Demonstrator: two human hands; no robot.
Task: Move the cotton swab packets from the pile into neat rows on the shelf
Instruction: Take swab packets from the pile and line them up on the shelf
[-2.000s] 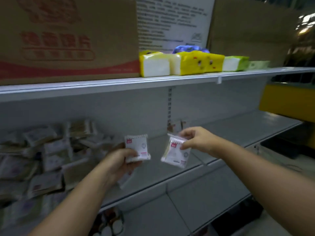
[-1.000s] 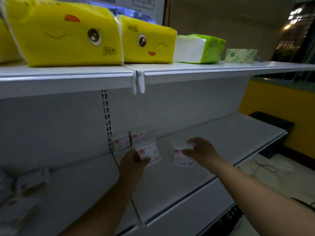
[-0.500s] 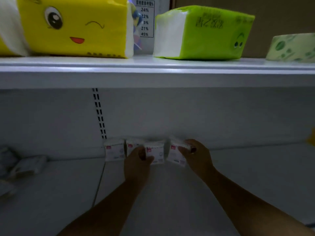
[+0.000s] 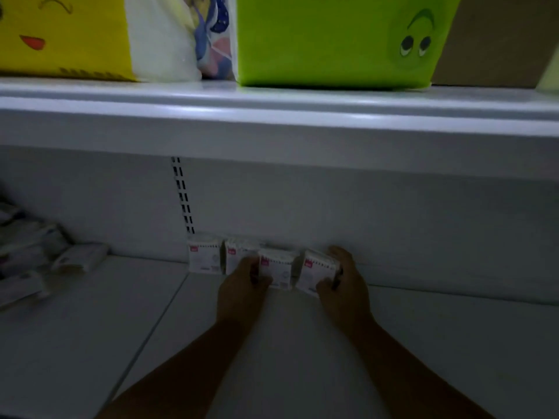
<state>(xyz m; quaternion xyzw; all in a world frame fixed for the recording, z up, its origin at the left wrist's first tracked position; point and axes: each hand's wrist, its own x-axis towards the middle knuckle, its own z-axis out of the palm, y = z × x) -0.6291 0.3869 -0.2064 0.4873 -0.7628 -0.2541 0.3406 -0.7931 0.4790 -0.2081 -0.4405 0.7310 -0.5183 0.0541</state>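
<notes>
Fingers (image 4: 340,255) of my left hand (image 4: 242,285) and right hand (image 4: 346,285) grip a packet (image 4: 279,272) each, now down from mid-air against the shelf (image 4: 438,343) back; the row grows to four.

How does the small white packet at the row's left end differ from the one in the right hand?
The left-end white packet stands untouched and upright at the back wall; the right-end white packet is gripped by the right hand and leans slightly. The first shows its whole front; fingers cover part of the second. Both are white with a red label.
</notes>
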